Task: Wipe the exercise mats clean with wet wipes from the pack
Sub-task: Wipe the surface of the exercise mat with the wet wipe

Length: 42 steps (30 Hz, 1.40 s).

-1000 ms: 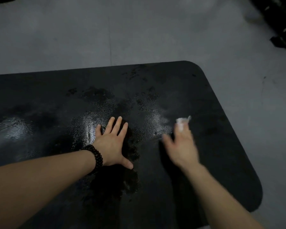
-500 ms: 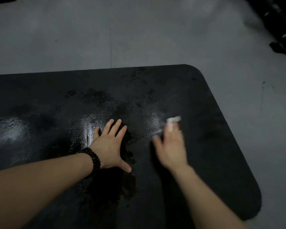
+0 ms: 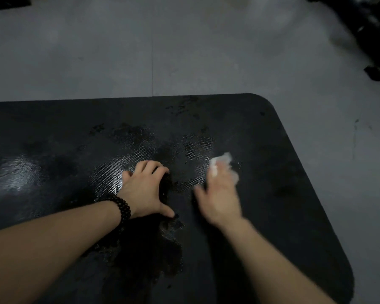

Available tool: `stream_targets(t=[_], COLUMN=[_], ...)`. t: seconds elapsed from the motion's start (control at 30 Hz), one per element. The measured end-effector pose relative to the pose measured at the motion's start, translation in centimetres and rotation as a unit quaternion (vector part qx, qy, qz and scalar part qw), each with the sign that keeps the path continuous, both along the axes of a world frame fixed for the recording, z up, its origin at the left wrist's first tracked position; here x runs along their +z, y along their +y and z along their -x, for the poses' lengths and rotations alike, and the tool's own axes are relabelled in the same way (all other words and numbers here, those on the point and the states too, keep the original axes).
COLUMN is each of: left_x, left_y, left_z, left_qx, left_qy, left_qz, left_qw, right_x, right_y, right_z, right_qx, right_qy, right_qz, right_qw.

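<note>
Hands first: I count two on one black mat (image 3: pixel 283 194), with one white wipe (image 3: pixel 221 160) between them and it. My left hand (image 3: pixel 145 189) lies near the middle of the mat, fingers bent at the knuckles and tips pressing down, thumb spread toward me; its grip holds nothing. One dark bead bracelet (image 3: pixel 121 208) circles that wrist. My right hand (image 3: pixel 221 198) sits just beside the left, toward the mat's rounded end, and is blurred. The wipe shows at its fingertips, pressed on the mat, but I cannot tell whether the fingers are curled round it or lie flat on top.

Mat surface is textured and shines wet in patches, brightest around the left hand and out toward the mat's long end. It lies on a grey floor (image 3: pixel 184 51), where one thin seam runs away from the mat's far edge. Past the mat's rounded far corner, dark objects (image 3: pixel 375 40) I cannot identify lie on the floor.
</note>
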State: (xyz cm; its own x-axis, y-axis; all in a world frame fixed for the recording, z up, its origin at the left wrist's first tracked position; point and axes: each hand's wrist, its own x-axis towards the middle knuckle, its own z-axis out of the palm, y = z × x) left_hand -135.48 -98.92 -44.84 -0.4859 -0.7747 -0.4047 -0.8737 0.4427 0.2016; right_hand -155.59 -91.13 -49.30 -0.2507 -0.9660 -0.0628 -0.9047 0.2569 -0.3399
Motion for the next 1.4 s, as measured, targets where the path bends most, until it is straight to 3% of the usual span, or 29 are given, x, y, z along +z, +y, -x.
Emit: stream_targets(t=[0.1,0.17,0.27,0.33,0.4,0.5,0.57,0.63,0.73,0.8,0.87,0.93,1.03,1.1,1.2,1.3,1.33,1.4], left_x=[0.2,0.0,-0.5,-1.0,-1.2,-1.4,-1.2,-1.0,-0.7,-0.4,-0.3,-0.3,-0.2,0.1,0.4,0.4,0.2,-0.1], left_y=[-1.5,-1.8,-1.8,-2.1,-2.5,-3.0,-3.3,-3.7,-4.3,-4.7,-5.1,-5.4,-5.9,-6.3,-7.0,-7.6,-7.8,-8.4], left_z=[0.5,0.7,0.3,-0.1,-0.3,0.0,0.4,0.6,0.7,1.0,1.5,2.0,2.3,2.3,2.5,3.1,3.1,2.8], left_qx=[-0.006,-0.025,-0.025,-0.007,0.020,0.043,0.039,0.047,0.076,0.068,0.041,0.019,0.013,0.014,0.013,-0.017,-0.017,0.008], left_qy=[-0.009,-0.026,-0.034,-0.037,-0.035,-0.038,-0.055,-0.053,-0.030,-0.036,-0.048,-0.051,-0.058,-0.060,-0.088,-0.133,-0.136,-0.115], left_qz=[0.019,0.036,0.033,0.007,-0.031,-0.033,-0.018,-0.018,-0.040,-0.038,-0.024,-0.028,-0.036,-0.021,-0.004,0.015,0.010,-0.030], left_qw=[1.000,0.999,0.999,0.999,0.999,0.998,0.998,0.997,0.996,0.996,0.998,0.998,0.998,0.998,0.996,0.991,0.991,0.993], right_x=[0.6,1.8,2.0,1.6,0.9,0.0,0.4,1.3,1.4,1.4,0.9,0.0,0.2,1.5,1.9,1.2,0.8,-0.3], right_y=[2.2,2.1,0.2,-1.1,-2.1,-1.5,-0.4,-0.6,-2.5,-4.2,-5.3,-5.1,-3.4,-3.4,-5.4,-7.8,-8.3,-8.2], right_z=[-5.7,-4.2,2.3,6.4,5.9,-2.1,-6.6,-6.1,0.3,5.2,5.4,1.3,-4.8,-4.0,1.9,7.2,6.5,2.1], right_qx=[0.227,0.256,0.067,-0.080,-0.092,0.082,0.225,0.250,0.083,-0.047,-0.093,-0.011,0.211,0.259,0.101,-0.085,-0.100,-0.009], right_qy=[-0.041,-0.105,-0.093,-0.053,-0.034,-0.007,-0.033,-0.098,-0.070,-0.035,-0.020,0.006,-0.007,-0.045,-0.028,0.007,-0.004,0.001], right_qz=[-0.037,-0.019,0.080,0.049,0.027,0.013,-0.010,0.002,0.096,0.058,0.009,0.012,-0.002,0.002,0.090,0.022,0.005,0.004], right_qw=[0.972,0.961,0.990,0.994,0.995,0.997,0.974,0.963,0.989,0.997,0.995,1.000,0.977,0.965,0.990,0.996,0.995,1.000])
